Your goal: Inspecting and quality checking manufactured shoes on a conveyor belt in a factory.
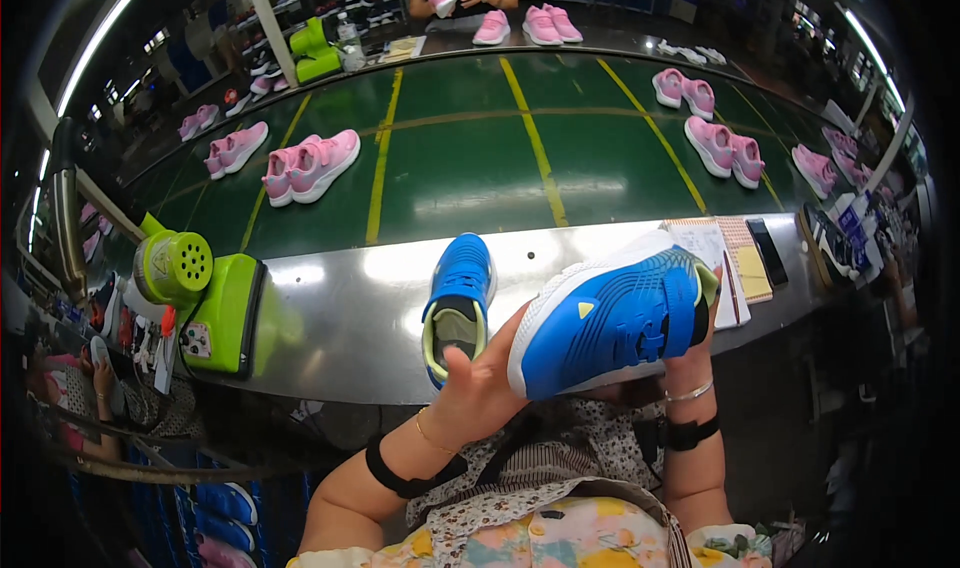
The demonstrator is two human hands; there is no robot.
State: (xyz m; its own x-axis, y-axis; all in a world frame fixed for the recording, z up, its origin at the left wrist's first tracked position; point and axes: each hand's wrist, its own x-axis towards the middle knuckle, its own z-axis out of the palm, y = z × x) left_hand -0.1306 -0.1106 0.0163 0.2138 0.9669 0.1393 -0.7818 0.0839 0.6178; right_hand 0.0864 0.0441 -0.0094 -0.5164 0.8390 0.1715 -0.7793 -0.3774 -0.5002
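Head view: left hand (478, 383) and right hand (690, 363) both clasp the blue shoe (610, 320) — light, flexible upper, firm sole — best gripped at toe and heel.

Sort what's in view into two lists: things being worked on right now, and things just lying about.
In hand:
- blue shoe, held sideways between left hand and right hand
- second blue shoe, on the metal ledge beside the left hand

Lying about:
- pink shoes on the green belt
- green machine
- notepad
- bottle
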